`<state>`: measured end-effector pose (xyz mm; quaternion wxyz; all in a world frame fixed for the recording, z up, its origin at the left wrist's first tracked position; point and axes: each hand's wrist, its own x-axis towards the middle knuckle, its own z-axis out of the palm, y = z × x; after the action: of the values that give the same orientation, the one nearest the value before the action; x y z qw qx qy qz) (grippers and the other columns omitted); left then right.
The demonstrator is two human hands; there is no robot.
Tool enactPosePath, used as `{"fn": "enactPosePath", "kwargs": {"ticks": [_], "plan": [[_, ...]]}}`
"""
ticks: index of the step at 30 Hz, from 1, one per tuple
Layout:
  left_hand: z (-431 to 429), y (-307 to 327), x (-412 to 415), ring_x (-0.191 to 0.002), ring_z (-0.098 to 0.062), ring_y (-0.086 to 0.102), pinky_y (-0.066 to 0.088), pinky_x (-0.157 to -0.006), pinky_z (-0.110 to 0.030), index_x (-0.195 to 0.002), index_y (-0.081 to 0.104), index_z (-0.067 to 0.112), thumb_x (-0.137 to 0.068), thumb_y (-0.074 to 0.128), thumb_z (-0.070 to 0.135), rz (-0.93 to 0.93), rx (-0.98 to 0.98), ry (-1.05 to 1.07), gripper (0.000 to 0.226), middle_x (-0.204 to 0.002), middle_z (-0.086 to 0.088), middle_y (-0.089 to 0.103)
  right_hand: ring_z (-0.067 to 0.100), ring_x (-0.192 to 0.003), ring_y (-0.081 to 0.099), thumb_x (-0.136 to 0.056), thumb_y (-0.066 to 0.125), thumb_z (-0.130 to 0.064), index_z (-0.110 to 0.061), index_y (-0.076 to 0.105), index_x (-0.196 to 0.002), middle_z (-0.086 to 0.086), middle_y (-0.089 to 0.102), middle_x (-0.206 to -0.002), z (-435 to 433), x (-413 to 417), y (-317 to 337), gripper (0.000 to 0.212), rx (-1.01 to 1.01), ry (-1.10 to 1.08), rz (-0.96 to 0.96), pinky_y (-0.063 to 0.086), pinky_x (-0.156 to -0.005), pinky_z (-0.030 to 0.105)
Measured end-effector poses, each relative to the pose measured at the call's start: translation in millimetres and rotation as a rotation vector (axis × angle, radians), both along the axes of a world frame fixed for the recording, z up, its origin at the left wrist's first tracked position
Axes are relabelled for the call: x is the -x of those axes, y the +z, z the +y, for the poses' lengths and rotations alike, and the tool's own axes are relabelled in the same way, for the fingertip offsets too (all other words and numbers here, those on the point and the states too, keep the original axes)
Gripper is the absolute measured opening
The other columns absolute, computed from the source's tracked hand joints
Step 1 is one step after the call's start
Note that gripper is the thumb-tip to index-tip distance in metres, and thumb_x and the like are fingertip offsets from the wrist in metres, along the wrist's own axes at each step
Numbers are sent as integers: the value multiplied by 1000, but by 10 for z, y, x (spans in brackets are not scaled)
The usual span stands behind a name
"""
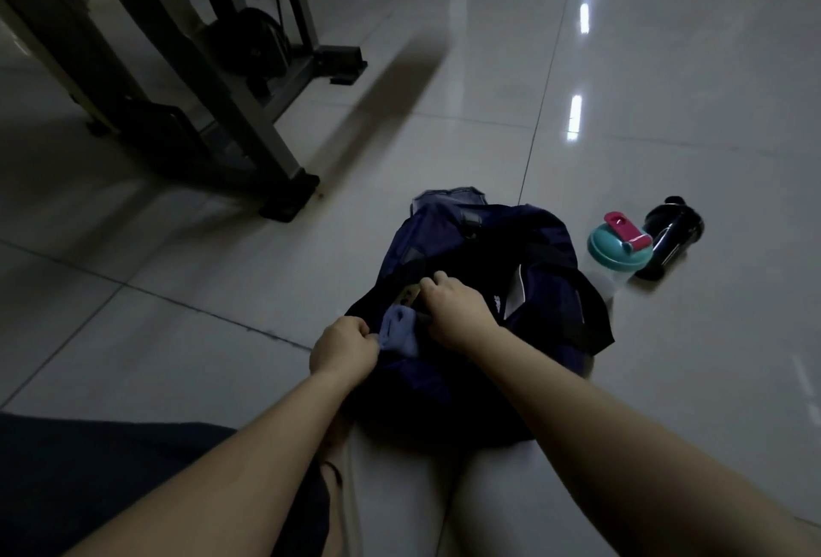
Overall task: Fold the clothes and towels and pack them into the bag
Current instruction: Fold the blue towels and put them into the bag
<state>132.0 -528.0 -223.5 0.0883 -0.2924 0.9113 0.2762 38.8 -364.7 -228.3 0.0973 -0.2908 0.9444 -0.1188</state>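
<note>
Head view: my left hand (344,345) pinches the light blue cloth (398,333) at the mouth of the navy duffel bag (488,245), my right hand (457,312) grips its rim, so I should spread it and tuck the cloth flat

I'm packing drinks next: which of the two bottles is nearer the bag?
The bottle with the teal lid and pink cap, right beside the bag; the black bottle sits beyond it, farther right.

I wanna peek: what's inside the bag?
A light blue cloth pokes out of the bag, pinched by the left hand; the right hand grips the rim. Deeper inside is too dark.
</note>
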Motion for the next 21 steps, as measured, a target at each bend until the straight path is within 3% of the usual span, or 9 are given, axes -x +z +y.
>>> {"fn": "enactPosePath", "kwargs": {"ticks": [5,9,11,13,15,16,19,21], "plan": [[30,52,66,-57,-19,45,30,-50,-27,-60,44,19,-92,59,21,-10,-11,11,36,-62,-1,48,31,-85,65,-86,60,-25,-13,61,-94,9,67,-94,92,-169,109,15,180,45,-53,50,-67,36],[32,54,80,-62,-22,47,31,-55,-29,-62,45,17,-93,61,20,1,-69,-13,35,-63,-2,48,28,-96,59,-98,53,-30,-18,53,-106,10,59,-108,101,-295,43,15,205,93,-278,45,-80,35],[51,88,69,-63,-23,48,31,-55,-30,-63,45,17,-92,62,22,24,-48,-51,34,-63,-3,50,32,-115,55,-104,43,-40,-11,51,-124,16,57,-128,35,-340,4,36,136,99,-413,41,-93,37],[79,145,56,-61,-22,49,31,-52,-29,-65,47,16,-92,62,24,59,-10,-77,32,-64,-3,52,32,-141,40,-103,33,-57,-13,34,-152,12,39,-157,-19,-335,23,66,98,45,-542,31,-115,41],[101,240,57,-61,-21,49,32,-52,-30,-67,49,15,-93,60,24,113,16,-69,29,-65,-3,54,28,-152,21,-99,27,-69,-22,15,-161,3,18,-167,-65,-296,83,79,113,18,-642,16,-124,41],[107,298,64,-61,-21,50,33,-53,-31,-69,51,14,-94,59,24,152,22,-47,28,-66,-3,55,27,-153,17,-98,27,-70,-26,13,-161,2,14,-168,-73,-280,112,78,132,6,-691,12,-125,40],[113,422,50,-64,-17,52,34,-54,-30,-70,52,17,-97,58,25,291,8,33,28,-69,-1,58,28,-148,29,-99,29,-69,-30,28,-157,6,31,-161,-79,-277,210,70,208,-49,-878,18,-120,37],[114,413,-6,-64,-17,53,34,-54,-30,-70,51,18,-98,57,26,342,-5,57,30,-69,0,58,24,-122,53,-86,30,-87,-35,50,-141,3,55,-136,-90,-287,231,79,265,-72,-988,29,-112,40]]}}
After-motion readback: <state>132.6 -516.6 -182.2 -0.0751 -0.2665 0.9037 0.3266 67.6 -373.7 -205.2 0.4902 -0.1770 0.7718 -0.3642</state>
